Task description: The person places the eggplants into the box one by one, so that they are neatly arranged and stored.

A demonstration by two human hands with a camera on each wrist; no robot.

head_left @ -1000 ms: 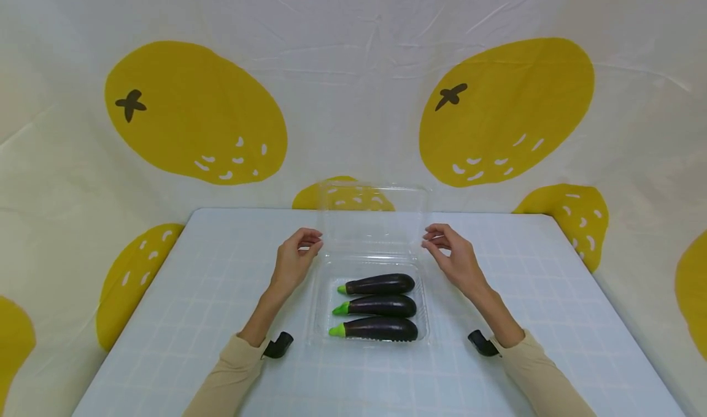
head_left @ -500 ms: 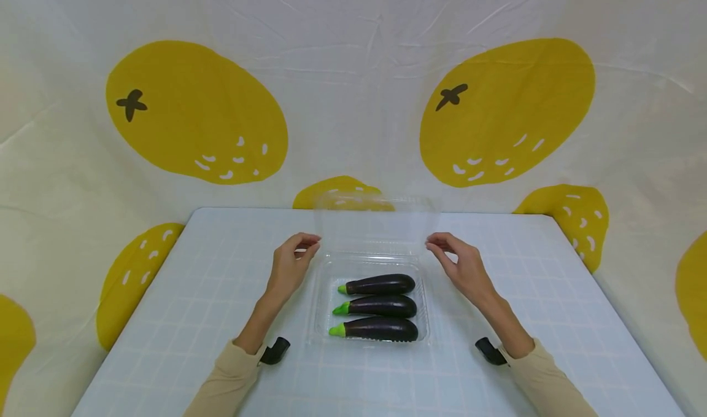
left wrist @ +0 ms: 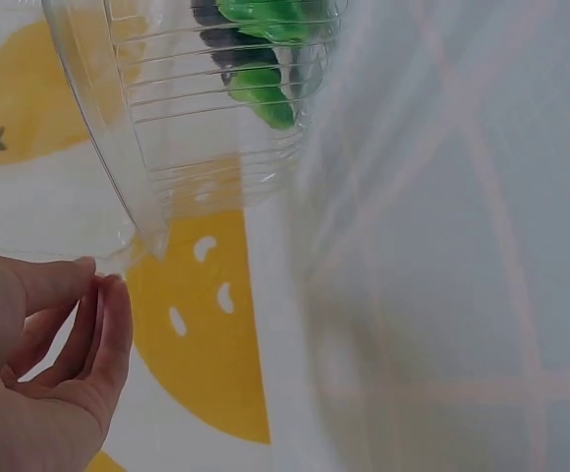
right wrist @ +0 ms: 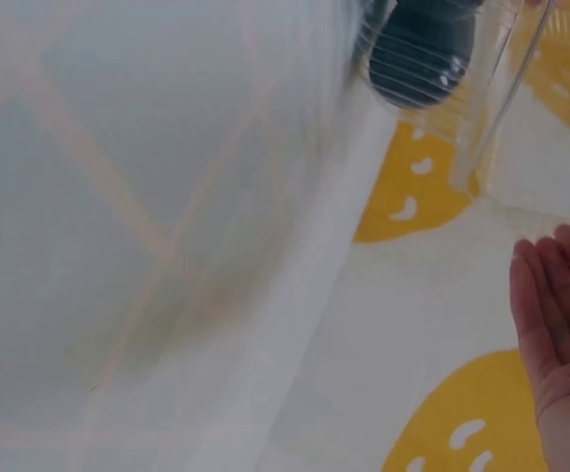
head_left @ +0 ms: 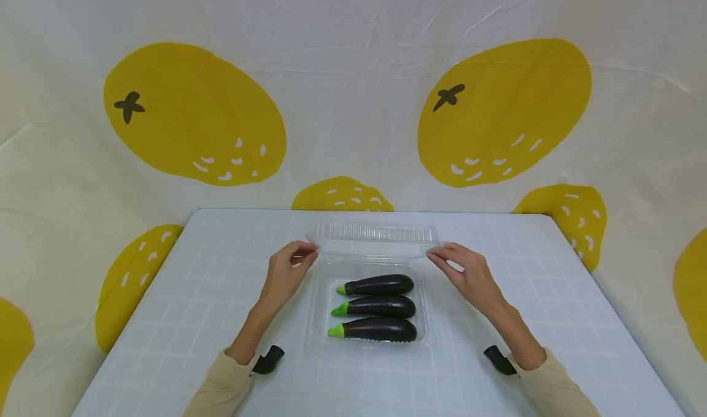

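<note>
A clear plastic clamshell box lies open on the table, its base holding three dark eggplants with green stem ends, side by side. The see-through lid stands tilted up from the back of the base, seen nearly edge-on. At the lid's left side edge my left hand pinches the thin plastic between thumb and fingertips. On the opposite side my right hand pinches the right edge in the same way. In the left wrist view, green stem ends show through the ridged base wall.
A pale checked cloth covers the table. Behind it hangs a whitish curtain printed with large yellow fruit shapes. Black wrist devices sit by both sleeves.
The lid's upper edge has swung down and forward, toward me. Both hands have come slightly nearer and drawn a little apart with it. The eggplants and base have stayed put.
</note>
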